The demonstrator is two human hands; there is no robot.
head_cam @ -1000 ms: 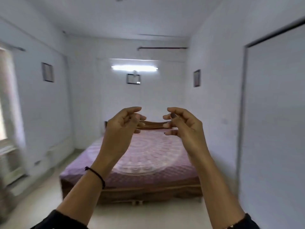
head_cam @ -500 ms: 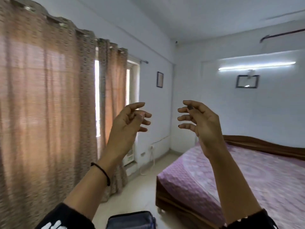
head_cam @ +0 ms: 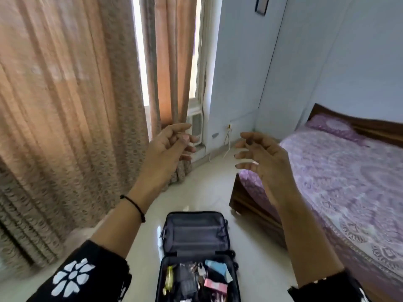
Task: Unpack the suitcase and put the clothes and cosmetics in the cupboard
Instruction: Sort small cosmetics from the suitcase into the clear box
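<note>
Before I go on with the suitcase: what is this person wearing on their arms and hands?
Both forearms are bare below black sleeves pushed up towards the elbows. The left sleeve carries a white flower print; the right sleeve shows only a trace of white at the frame edge. A thin black band circles the left wrist. The right hand has dark nail polish. No gloves or rings are visible.

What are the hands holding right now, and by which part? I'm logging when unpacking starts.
Nothing. The left hand and right hand hang empty, fingers loosely curled, above the open suitcase.
</note>
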